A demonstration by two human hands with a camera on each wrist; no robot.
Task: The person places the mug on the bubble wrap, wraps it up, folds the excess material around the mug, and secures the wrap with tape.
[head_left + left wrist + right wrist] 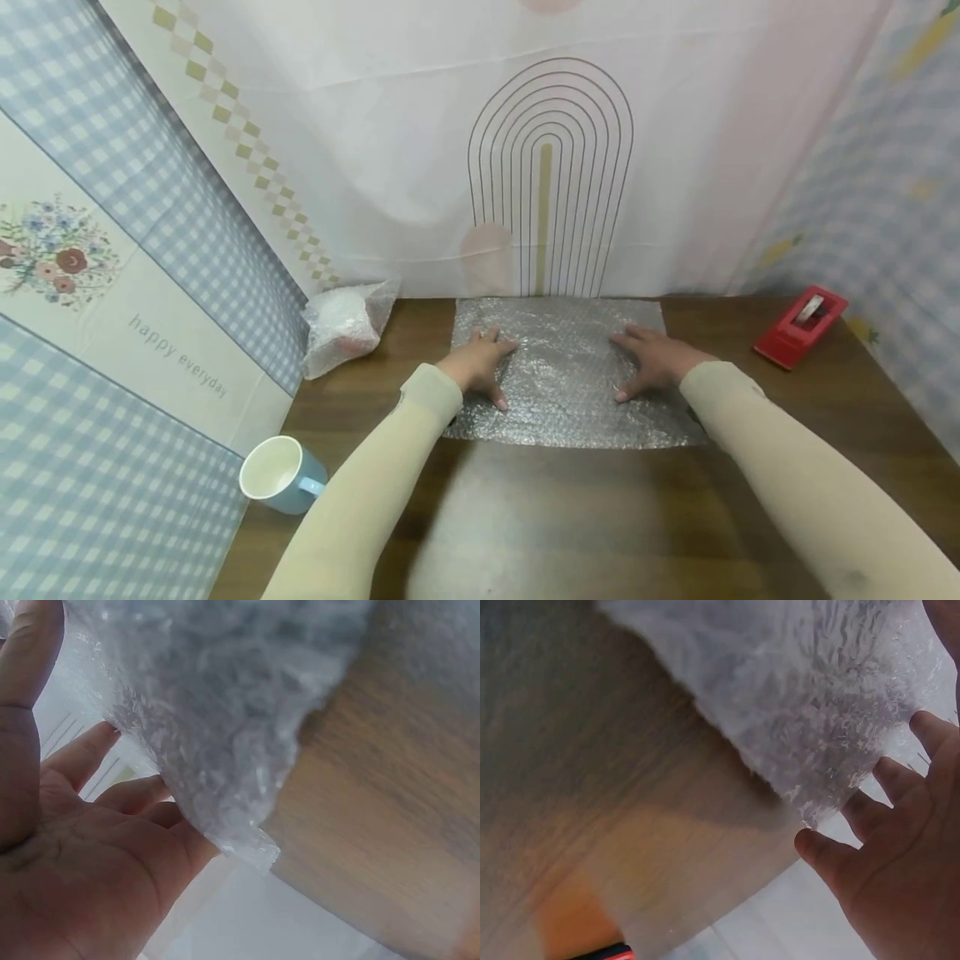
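A sheet of clear bubble wrap (562,375) lies spread on the wooden table, its far edge near the back cloth. My left hand (480,364) rests on its left part, fingers spread, and my right hand (654,362) rests on its right part, also spread. In the left wrist view the left hand (97,832) touches the wrap (225,727) near a corner. The right wrist view has the right hand (907,825) with fingertips at the edge of the wrap (802,712). Neither hand grips anything.
A bubble-wrapped item (345,325) sits at the back left. Nearer on the left stands a light blue mug (288,479). A red tape dispenser (801,327) lies at the right. Patterned cloths (420,125) hang behind and at both sides of the table (570,517).
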